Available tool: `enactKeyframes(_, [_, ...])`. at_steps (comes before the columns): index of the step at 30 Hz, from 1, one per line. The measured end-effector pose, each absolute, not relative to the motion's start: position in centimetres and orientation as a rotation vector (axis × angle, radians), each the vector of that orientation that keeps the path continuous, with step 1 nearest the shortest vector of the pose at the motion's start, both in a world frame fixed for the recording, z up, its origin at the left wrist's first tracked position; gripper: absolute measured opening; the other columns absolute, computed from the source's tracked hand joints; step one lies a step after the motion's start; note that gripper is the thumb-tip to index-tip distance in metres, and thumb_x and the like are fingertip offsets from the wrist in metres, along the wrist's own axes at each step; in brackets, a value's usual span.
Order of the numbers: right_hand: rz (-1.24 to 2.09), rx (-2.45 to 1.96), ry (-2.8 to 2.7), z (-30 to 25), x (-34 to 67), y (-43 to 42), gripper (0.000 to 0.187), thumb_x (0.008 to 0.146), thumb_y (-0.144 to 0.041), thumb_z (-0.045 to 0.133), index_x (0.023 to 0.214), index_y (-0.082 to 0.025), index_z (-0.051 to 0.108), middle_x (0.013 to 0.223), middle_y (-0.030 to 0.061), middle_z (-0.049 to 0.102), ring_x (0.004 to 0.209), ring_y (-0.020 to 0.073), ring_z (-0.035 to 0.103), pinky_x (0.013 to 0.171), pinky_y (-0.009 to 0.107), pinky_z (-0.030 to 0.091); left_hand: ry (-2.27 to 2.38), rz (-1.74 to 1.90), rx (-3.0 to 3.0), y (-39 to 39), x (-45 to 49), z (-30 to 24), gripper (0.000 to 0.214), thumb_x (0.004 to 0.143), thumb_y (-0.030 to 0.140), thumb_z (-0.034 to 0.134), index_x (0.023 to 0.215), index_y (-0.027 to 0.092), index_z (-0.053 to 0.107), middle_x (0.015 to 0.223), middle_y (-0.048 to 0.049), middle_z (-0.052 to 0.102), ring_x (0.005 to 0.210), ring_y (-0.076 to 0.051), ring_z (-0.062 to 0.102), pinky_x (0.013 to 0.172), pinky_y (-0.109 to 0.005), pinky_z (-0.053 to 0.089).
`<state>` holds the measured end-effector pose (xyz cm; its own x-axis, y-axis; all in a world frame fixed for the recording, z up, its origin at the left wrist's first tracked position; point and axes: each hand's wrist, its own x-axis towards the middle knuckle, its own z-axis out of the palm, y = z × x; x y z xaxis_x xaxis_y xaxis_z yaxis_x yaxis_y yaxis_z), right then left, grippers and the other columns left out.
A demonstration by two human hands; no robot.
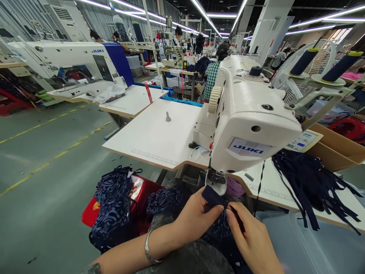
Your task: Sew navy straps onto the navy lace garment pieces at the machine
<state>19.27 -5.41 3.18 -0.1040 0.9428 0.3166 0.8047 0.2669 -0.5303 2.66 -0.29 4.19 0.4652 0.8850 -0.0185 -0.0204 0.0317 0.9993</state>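
Observation:
My left hand (196, 215) pinches a folded navy fabric strap (213, 197) between thumb and fingers, just in front of the needle area of a white JUKI sewing machine (253, 118). Thumb and fingers of my right hand (249, 232) are closed on the same strap at its right end, close to the left thumb. Below the hands hangs a navy patterned garment (221, 232), partly hidden by my wrists; whether it joins the strap I cannot tell. Directly behind the strap is the machine's narrow metal work arm (218, 187).
A red stool (92, 213) at left bears patterned navy garments (112, 205). Many navy straps (308, 182) lie on the right tabletop near a cardboard box (339, 148). A grey metal piece (168, 117) lies on the white table (148, 133). A translucent bin (310, 243) stands lower right.

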Motion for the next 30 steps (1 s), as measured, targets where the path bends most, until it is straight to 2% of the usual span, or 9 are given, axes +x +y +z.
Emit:
enactKeyframes(8, [0.334, -1.581, -1.934, 3.05, 19.39, -5.51, 0.02, 0.097, -0.034, 0.038, 0.098, -0.023, 0.055, 0.073, -0.0005, 0.065, 0.055, 0.0137, 0.064, 0.049, 0.02, 0.048, 0.862, 0.861, 1.439, -0.31, 2.72, 4.04, 0.017, 0.084, 0.02, 0.058, 0.101, 0.016, 0.059, 0.098, -0.0065, 0.065, 0.094, -0.021, 0.061, 0.085, -0.03, 0.048])
enactKeyframes(14, [0.347, -1.594, -1.951, 2.91, 19.27, -5.43, 0.02, 0.098, -0.033, 0.036, 0.092, -0.023, 0.053, 0.069, -0.0019, 0.062, 0.054, 0.0138, 0.063, 0.048, 0.022, 0.045, 0.886, 0.868, 1.467, -0.45, 2.67, 4.24, 0.006, 0.083, 0.017, 0.058, 0.088, 0.016, 0.058, 0.086, -0.0021, 0.062, 0.08, -0.016, 0.058, 0.074, -0.026, 0.047])
enactKeyframes(22, [0.393, -1.559, -1.925, 3.07, 19.41, -5.49, 0.02, 0.097, -0.034, 0.038, 0.091, -0.023, 0.053, 0.069, -0.0015, 0.061, 0.053, 0.0134, 0.062, 0.047, 0.021, 0.045, 0.711, 0.856, 1.251, -0.28, 3.06, 4.28, 0.016, 0.084, 0.017, 0.057, 0.1, 0.016, 0.055, 0.099, -0.0056, 0.067, 0.099, -0.021, 0.06, 0.089, -0.032, 0.046])
enactKeyframes(27, [0.391, -1.558, -1.844, 3.0, 19.65, -5.61, 0.017, 0.094, -0.038, 0.045, 0.098, -0.023, 0.053, 0.071, -0.0018, 0.062, 0.054, 0.0123, 0.062, 0.046, 0.018, 0.047, 0.733, 0.831, 1.238, -0.3, 3.02, 4.04, 0.016, 0.084, 0.019, 0.059, 0.099, 0.015, 0.056, 0.098, -0.0067, 0.067, 0.096, -0.022, 0.061, 0.086, -0.033, 0.047])
enactKeyframes(30, [0.223, -1.511, -1.82, 2.95, 19.61, -5.48, 0.018, 0.092, -0.035, 0.052, 0.105, -0.022, 0.055, 0.074, -0.0015, 0.063, 0.05, 0.0102, 0.06, 0.046, 0.018, 0.047, 0.753, 0.844, 1.253, -0.29, 3.04, 3.69, 0.014, 0.083, 0.02, 0.06, 0.096, 0.015, 0.057, 0.094, -0.0048, 0.065, 0.092, -0.02, 0.061, 0.084, -0.031, 0.047])
